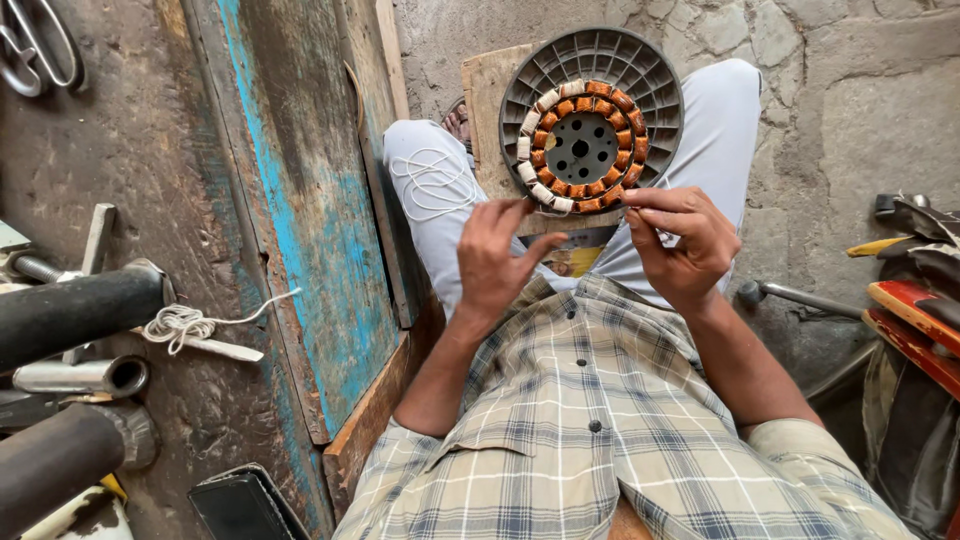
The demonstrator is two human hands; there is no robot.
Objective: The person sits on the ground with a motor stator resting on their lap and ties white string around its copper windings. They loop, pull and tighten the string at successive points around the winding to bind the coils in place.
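Note:
A round grey ribbed motor housing [655, 75] lies on a wooden board [485, 90] across my knees. Inside it sits a ring of copper-coloured windings [620, 110], several of them wrapped in white on the left and near side. My left hand [497, 258] hovers at the near edge of the ring, fingers curled close to the white-wrapped coils. My right hand [683, 240] is beside it on the right, thumb and fingers pinched at the ring's near rim; a thin string seems to run between the hands. Loose white string [432, 185] lies on my left knee.
A worn blue-painted wooden plank [300, 200] stands at my left. Further left are dark metal pipes [75, 310], a bundle of white cord [180, 325] and a black flat case [240, 505]. At right lie red and yellow tools [915, 320] and a metal rod [800, 297].

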